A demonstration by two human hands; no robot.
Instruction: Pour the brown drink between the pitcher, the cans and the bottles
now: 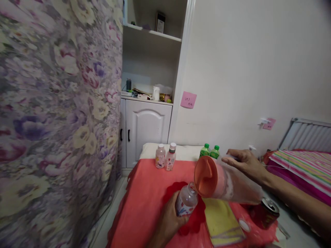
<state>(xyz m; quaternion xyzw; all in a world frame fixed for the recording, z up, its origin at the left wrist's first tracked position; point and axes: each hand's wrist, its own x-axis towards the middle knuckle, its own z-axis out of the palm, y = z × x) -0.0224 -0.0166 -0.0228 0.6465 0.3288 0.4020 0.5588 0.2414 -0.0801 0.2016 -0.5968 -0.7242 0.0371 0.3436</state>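
Observation:
My left hand (172,217) is wrapped round a small clear bottle (187,201) with a printed label, its mouth uncapped and the bottle leaning slightly. Beneath it lies a red scalloped dish (199,220). In my right hand (244,163) is a large translucent pitcher (239,182) with an orange rim, tipped almost on its side. The pitcher's spout rests at or just above the bottle's mouth; I cannot tell whether they touch. The pitcher's handle is mostly hidden by my right fingers. Whether liquid is flowing does not show clearly.
A folded yellow cloth (222,222), a white cap (244,225) and a dark red drink can (266,212) are on the red-covered table (139,206). Farther back stand two labelled pink-white bottles (160,156) and two green-capped bottles (205,151). A flowered curtain (59,120) hangs at left.

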